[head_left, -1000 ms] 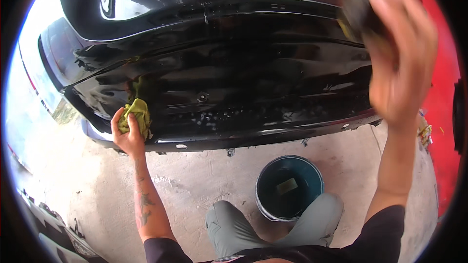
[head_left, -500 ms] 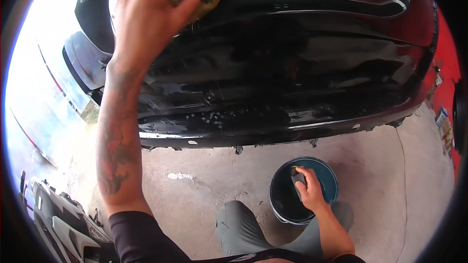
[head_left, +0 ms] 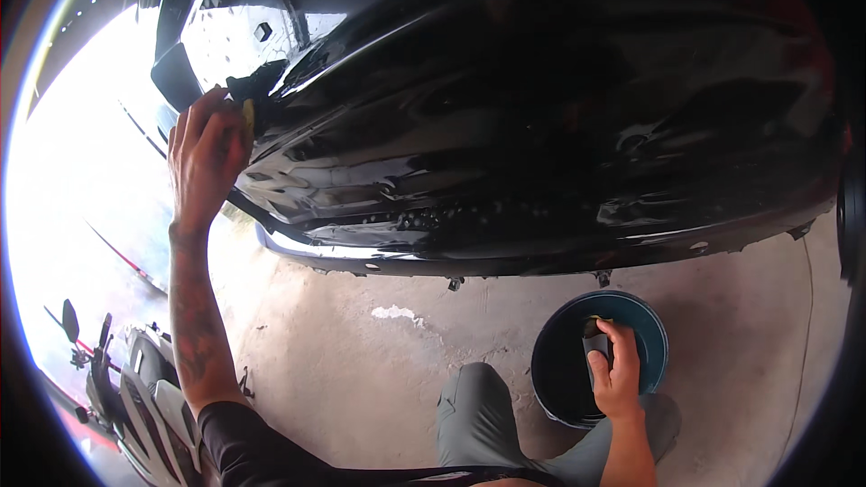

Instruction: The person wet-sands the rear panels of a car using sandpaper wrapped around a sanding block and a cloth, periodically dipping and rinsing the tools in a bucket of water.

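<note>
A glossy black car rear panel (head_left: 505,144) spreads across the upper view, with water drops along its lower part. At its left side my left hand (head_left: 206,158) is closed around a yellow-green sponge (head_left: 250,117), which is mostly hidden by the fingers, near the opening at the corner. Lower right, my right hand (head_left: 620,374) grips a small dark grey block (head_left: 592,347) with a yellowish edge at its top. Hand and block are over a dark teal bucket (head_left: 664,356) on the floor by my knees.
A parked motorcycle (head_left: 149,388) stands at the lower left in bright light. Small broken tabs hang along the panel's lower edge (head_left: 456,283). The concrete floor (head_left: 361,379) has a white patch. A dark rounded object (head_left: 850,207) is at the right rim.
My left hand has come down and left with the sponge, from the upper panel to its left corner. My view has shifted left; the right hand still holds the block at the bucket.
</note>
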